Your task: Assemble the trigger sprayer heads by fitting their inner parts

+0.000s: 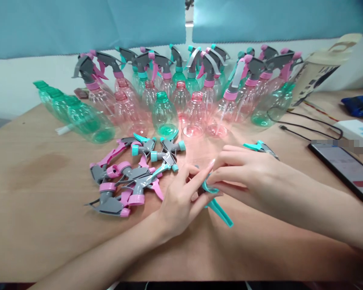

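Above the table, near the front, my left hand is closed around a trigger spray head. Its turquoise trigger sticks out below the fingers, pointing down and right; most of the grey body is hidden. The fingertips of my right hand pinch at its turquoise collar, meeting the left fingers there. Left of my hands lies a loose pile of grey spray heads with pink or turquoise parts. Another turquoise-and-grey spray head lies just behind my right hand.
Several open bottles, pink and green, stand in front of bottles with sprayers fitted. Green bottles line the left. At right are a phone, a black cable, a white box and a beige tumbler.
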`<state>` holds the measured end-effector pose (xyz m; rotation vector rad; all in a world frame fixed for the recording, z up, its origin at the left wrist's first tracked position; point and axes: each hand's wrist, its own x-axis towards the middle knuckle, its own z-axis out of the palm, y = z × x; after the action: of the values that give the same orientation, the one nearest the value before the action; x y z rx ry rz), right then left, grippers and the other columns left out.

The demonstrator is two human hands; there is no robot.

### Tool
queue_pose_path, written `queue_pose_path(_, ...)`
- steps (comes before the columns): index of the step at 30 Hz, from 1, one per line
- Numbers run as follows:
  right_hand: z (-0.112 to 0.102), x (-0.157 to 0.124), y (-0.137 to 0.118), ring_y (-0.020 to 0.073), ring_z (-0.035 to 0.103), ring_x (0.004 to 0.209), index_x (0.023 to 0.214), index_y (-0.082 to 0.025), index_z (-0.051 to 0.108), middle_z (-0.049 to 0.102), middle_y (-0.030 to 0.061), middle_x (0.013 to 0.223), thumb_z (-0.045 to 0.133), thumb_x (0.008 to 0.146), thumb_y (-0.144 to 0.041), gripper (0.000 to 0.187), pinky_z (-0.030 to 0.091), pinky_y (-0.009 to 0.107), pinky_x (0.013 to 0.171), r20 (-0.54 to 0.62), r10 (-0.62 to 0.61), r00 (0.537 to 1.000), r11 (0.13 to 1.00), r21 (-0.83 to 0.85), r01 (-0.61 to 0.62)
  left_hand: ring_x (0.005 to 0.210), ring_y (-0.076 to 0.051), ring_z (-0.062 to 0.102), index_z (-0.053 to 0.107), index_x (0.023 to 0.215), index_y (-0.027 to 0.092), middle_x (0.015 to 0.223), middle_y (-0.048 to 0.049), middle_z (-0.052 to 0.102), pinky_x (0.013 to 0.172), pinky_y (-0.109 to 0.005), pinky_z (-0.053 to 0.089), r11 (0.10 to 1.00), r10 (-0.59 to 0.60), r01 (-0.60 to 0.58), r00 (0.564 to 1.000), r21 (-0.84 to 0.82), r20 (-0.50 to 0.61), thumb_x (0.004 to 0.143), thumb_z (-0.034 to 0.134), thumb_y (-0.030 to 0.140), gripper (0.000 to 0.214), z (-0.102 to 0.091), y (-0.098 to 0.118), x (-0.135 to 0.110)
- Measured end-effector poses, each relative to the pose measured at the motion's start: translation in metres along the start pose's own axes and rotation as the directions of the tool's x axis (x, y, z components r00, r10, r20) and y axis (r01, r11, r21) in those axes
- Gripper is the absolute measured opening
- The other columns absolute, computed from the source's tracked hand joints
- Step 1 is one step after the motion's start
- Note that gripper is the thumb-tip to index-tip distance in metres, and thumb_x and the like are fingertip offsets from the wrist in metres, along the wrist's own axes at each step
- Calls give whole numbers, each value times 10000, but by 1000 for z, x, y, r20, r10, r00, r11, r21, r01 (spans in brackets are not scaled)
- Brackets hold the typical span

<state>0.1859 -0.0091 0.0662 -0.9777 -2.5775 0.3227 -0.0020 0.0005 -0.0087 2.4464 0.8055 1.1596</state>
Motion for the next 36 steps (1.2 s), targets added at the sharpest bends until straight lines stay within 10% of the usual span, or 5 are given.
queue_pose_path(12,-4,0,-5,187,467,719,686,-180,649,552,38,705,572,853,-181,183,328,280,563,-99,78,992,934,-339,-108,668,-91,479,442,1337,218,932,-27,499,579,-218,493,999,-15,15,1000,-40,4,891,578,239,467,0,-1,1)
queue_pose_path(36,-5,-2,-1,161,535,710,804,-185,673,618,50,791,510,870,-154,178,388,264,589,-36,47,998,980,-192,-53,738,-120,531,502,1296,231,916,-31,530,608,-232,502,999,-14,13,1000,-39,-27,874,602,246,435,-1,1,3)
